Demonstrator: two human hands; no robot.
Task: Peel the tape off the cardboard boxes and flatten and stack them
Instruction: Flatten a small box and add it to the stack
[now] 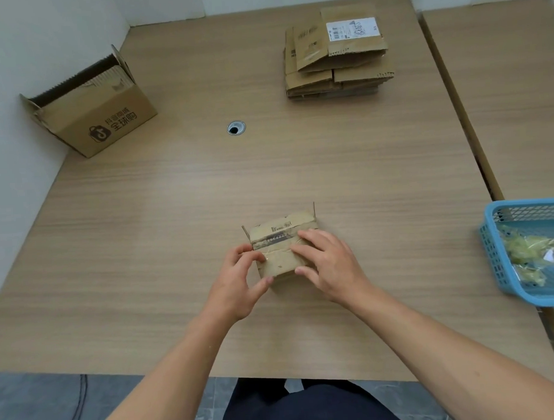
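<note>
**A:** Only the head view to go on. Where is the box?

**B:** The box (281,238) sits on the table (174,197), near the front edge and straight ahead of the person. The end flaps stand up, and the tape (275,240) is not yet off the top.

**A:** And the hands?

**B:** The left hand (240,277) grips the left end, fingers curled at the tape line and thumb on the near face. I judge it is picking at the tape's end. The right hand (328,264) lies on the right half with its fingers nearly straight on top, gripping nothing. It looks to be pressing down so the box won't slide when the strip is pulled.

**A:** Why the rest of the layout?

**B:** It reads as sorted by reach. The stack (336,69) of flattened boxes lies far right, well apart from the work. The blue basket (492,252) at the right edge holds crumpled scraps (528,254), presumably tape already peeled. An open carton (93,115) stands far left against the wall.

**A:** Any writing?

**B:** The carton carries a shopping-bag logo with a music note, and the large characters read 全球购; the smaller line above is less sure. The white label (352,28) on the stack has barcodes too small to read. The tape carries a dark printed band, also illegible.
</note>
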